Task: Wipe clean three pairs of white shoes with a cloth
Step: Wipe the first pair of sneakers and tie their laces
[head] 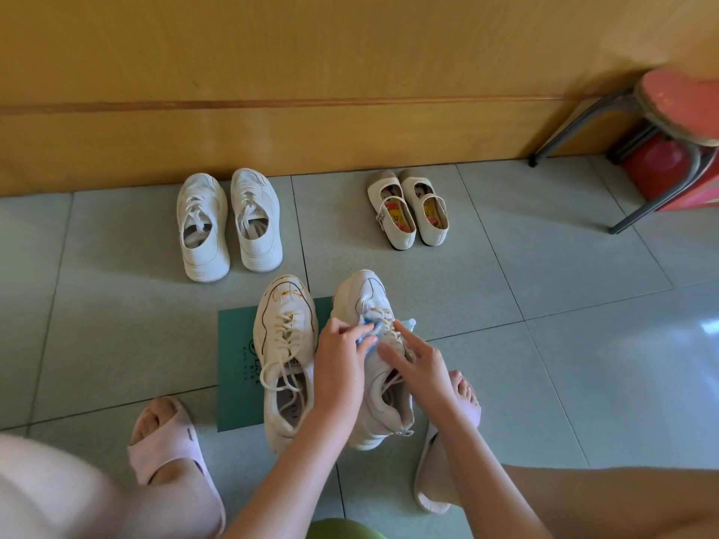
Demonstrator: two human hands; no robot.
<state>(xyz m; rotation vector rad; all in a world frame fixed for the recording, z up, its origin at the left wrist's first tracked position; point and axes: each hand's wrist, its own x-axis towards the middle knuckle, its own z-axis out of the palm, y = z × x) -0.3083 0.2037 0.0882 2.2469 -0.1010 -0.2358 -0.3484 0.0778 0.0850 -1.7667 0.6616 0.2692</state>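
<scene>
- L hand (338, 355) pinches a blue cloth (367, 335) w/ curled fingers & presses it on the laces of the held sneaker (371, 291).
- R hand (422, 367) lies on the same shoe just behind the cloth. Its fingers are straight & spread and grip nothing. I think it is there to keep the shoe from sliding.
- The held sneaker sits partly on a green mat (237, 344) and looks tipped a bit to one side. Its long way runs straight out from the person, w/ the toe far & the heel near.
- So from the cloth, the toe is up & away and the heel opening is back toward the knees. Prob. the next rubs go along that line, not across it.
- The stained sneaker (286, 336) stands on the mat, touching or almost touching the L wrist side. It has brown marks near the toe and points the same way. L hand is the nearer one for it.
- Two more pairs wait by the wood wall, well apart from both hands: mesh sneakers (229, 223) on the left & strap shoes (408, 208) on the right.
- There is a small pale blue bit by the R fingertip. Can't tell what it is.
</scene>
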